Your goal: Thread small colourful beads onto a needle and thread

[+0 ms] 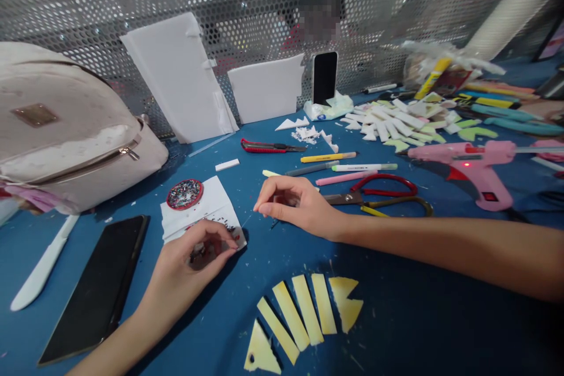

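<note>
While the left hand (178,255) and right hand (315,208) pinch finger to thumb, contents indiscernible, avoid jarring the white sheet (224,192).

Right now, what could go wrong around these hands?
The glue gun shows a lit red light; if hot, it might burn the nearby right forearm. The left hand is at the sheet's near edge, so a bump could scatter the bits. The scissors, partly behind the right hand, could nick it.
</note>
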A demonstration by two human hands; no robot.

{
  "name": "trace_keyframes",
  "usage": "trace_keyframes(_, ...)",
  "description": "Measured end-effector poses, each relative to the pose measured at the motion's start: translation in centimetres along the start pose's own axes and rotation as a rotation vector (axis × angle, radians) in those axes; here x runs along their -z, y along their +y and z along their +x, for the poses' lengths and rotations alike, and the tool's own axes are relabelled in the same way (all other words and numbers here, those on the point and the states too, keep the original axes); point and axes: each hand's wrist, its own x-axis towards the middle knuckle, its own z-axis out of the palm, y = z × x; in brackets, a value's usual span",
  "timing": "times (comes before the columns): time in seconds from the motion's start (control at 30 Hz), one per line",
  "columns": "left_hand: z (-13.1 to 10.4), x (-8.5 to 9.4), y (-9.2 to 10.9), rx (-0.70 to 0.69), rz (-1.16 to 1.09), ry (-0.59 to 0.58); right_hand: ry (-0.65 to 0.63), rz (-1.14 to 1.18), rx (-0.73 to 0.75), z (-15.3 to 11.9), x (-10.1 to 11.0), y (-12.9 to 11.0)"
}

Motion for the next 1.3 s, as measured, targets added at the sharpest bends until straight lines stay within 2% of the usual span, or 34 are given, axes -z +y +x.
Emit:
trace_keyframes(0.37, 0.04, -0.17, 0.06, -0.009, 0.012, -0.033, 0.001, -0.031, -0.011, 0.09, -0.13, -0.04)
trace_keyframes(0.83, 0.00, -0.11, 0.04, -0.045, -0.004, -0.009, -0.010, -0.037, -0.022, 0.15, -0.17, -0.13)
trace_keyframes(0.97, 0.12, -0.02, 0.28, -0.002, -0.080, 0.016, -0.007, -0.039, -0.023, 0.11, -0.13, -0.19)
trace_keyframes(1.17, 0.16, 0.05, 0.39, 0.143, -0.165, 0.082, 0.007, -0.046, -0.025, 0.04, -0.07, -0.26)
trace_keyframes(1.3, 0.07, 0.14, -0.07, 0.148, -0.225, 0.095, 0.015, -0.057, -0.040, 0.06, -0.11, -0.15)
